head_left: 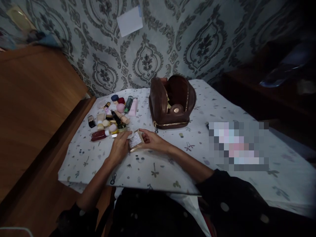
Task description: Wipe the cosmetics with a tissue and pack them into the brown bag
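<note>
Left hand (120, 144) and right hand (154, 141), each with its grip closed on an edge of the glittery square case (135, 139), held above the table (148, 171), between assorted cosmetics (115, 117) and an open brown bag (171, 103).

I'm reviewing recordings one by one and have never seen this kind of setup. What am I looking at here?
There is no machine: these are a person's bare left hand and right hand. The single picture comes from a camera worn on the head, looking forward and down.

On the patterned white cloth lie small bottles and tubes, among them a dark red bottle and a pink tube. An open brown bag stands beyond the hands. A blurred-out patch hides something on the right. Between them, the hands hold a glittery silver item with gold-coloured edges.
</note>
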Demonstrator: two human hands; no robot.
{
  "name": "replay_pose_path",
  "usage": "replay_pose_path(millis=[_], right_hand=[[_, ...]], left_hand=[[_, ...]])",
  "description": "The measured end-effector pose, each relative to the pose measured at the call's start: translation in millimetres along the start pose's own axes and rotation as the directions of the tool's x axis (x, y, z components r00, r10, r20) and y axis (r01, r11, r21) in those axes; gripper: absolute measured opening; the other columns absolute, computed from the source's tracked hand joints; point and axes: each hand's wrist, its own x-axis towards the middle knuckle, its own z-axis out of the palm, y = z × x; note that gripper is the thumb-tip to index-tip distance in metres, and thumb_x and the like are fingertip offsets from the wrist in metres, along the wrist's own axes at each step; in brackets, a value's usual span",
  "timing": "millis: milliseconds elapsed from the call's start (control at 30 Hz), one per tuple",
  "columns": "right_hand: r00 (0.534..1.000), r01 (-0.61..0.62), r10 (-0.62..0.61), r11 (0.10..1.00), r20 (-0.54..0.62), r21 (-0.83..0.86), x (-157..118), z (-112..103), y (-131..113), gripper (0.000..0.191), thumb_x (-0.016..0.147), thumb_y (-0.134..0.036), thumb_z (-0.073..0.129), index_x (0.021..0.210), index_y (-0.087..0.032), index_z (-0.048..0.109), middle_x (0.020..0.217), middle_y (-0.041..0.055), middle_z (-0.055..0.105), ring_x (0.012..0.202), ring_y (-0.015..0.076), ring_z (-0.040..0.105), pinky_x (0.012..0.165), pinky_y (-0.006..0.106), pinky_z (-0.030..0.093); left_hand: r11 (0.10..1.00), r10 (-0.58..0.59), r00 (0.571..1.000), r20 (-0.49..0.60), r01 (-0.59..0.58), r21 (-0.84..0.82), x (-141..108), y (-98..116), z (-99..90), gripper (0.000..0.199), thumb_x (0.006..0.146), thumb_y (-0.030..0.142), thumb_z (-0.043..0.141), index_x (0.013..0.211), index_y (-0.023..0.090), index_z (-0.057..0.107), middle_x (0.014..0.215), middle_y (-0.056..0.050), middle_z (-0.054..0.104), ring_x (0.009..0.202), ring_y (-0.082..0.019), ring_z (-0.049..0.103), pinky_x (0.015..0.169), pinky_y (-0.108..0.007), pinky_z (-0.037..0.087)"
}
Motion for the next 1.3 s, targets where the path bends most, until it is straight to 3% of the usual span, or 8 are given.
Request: replay_pose_path(millis=[100,200,367,600,767,867,1067,1300], right_hand=[[0.996,0.036,-0.017,0.971,0.082,-0.235,-1.2,-6.8,-5.1,0.101,0.059,-0.027,0.086,0.147,-0.017,0.037,0.085,-0.0014,0.062,0.075,0.0156,0.059,0.072,0.032,0.053],[0.998,0.061,-0.047,0.881,0.042,-0.47,-0.7,-9.3,-7.5,0.09,0.06,-0.031,0.087,0.139,-0.016,0.047,0.082,-0.0018,0.059,0.072,0.0157,0.055,0.072,0.032,0.049],[0.982,0.146,-0.187,0.697,0.018,-0.702,1.4,-10.6,-5.8,0.078,0.054,-0.042,0.089,0.123,-0.017,0.061,0.099,0.0063,0.055,0.097,0.026,0.052,0.088,0.04,0.046],[0.974,0.159,-0.225,0.619,0.021,-0.769,2.3,-11.6,0.2,0.08,0.052,-0.053,0.088,0.118,-0.013,0.063,0.116,0.0125,0.05,0.109,0.031,0.048,0.097,0.047,0.043],[0.98,0.145,-0.198,0.605,0.028,-0.783,2.3,-11.4,1.5,0.072,0.053,-0.05,0.088,0.11,-0.013,0.064,0.118,0.0135,0.051,0.11,0.032,0.048,0.096,0.048,0.044],[0.976,0.149,-0.215,0.617,0.017,-0.772,2.5,-10.6,2.1,0.078,0.052,-0.049,0.089,0.116,-0.014,0.063,0.118,0.0134,0.052,0.11,0.0317,0.049,0.096,0.048,0.043],[0.979,0.155,-0.198,0.572,0.047,-0.805,-1.3,-6.8,-6.3,0.07,0.054,-0.052,0.088,0.109,-0.016,0.064,0.113,0.0111,0.054,0.106,0.0293,0.049,0.095,0.044,0.043],[0.987,0.13,-0.15,0.555,0.055,-0.821,-3.2,-9.1,-9.0,0.072,0.059,-0.046,0.086,0.119,-0.017,0.058,0.119,0.0103,0.051,0.111,0.0287,0.045,0.096,0.041,0.041]], left_hand=[[1.0,0.029,0.999,0.012,-0.029,0.006,2.2,0.3,0.2,0.045,0.081,0.0,0.042,0.118,0.015,0.062,0.119,-0.011,0.068,0.113,-0.024,0.06,0.099,-0.045,0.049],[0.999,0.049,0.998,0.04,-0.049,0.005,4.7,2.0,-2.2,0.045,0.08,0.0,0.041,0.116,0.015,0.063,0.117,-0.01,0.068,0.111,-0.024,0.06,0.099,-0.044,0.049],[0.994,0.104,0.992,0.07,-0.102,-0.034,9.9,9.9,-3.5,0.046,0.079,-0.001,0.041,0.117,0.014,0.063,0.117,-0.01,0.068,0.111,-0.023,0.058,0.101,-0.043,0.046],[0.981,0.183,0.978,0.102,-0.174,-0.09,14.7,18.1,-1.7,0.052,0.073,-0.005,0.042,0.116,0.015,0.064,0.117,-0.01,0.068,0.111,-0.023,0.058,0.1,-0.044,0.046],[0.966,0.235,0.962,0.137,-0.216,-0.14,13.0,20.7,-3.6,0.052,0.068,-0.006,0.042,0.109,0.017,0.067,0.116,-0.01,0.069,0.112,-0.024,0.058,0.098,-0.045,0.047],[0.953,0.283,0.946,0.157,-0.259,-0.155,8.6,22.9,-6.5,0.051,0.068,-0.005,0.042,0.105,0.018,0.067,0.116,-0.009,0.07,0.111,-0.023,0.059,0.097,-0.045,0.046],[0.909,0.4,0.912,0.084,-0.384,-0.159,-6.6,21.1,-7.5,0.045,0.078,0.001,0.044,0.111,0.022,0.065,0.117,-0.008,0.07,0.114,-0.023,0.06,0.098,-0.043,0.048],[0.862,0.505,0.858,0.089,-0.499,-0.089,-17.8,15.0,-5.3,0.04,0.088,0.016,0.051,0.125,0.027,0.059,0.123,-0.006,0.068,0.116,-0.026,0.06,0.099,-0.044,0.048]])
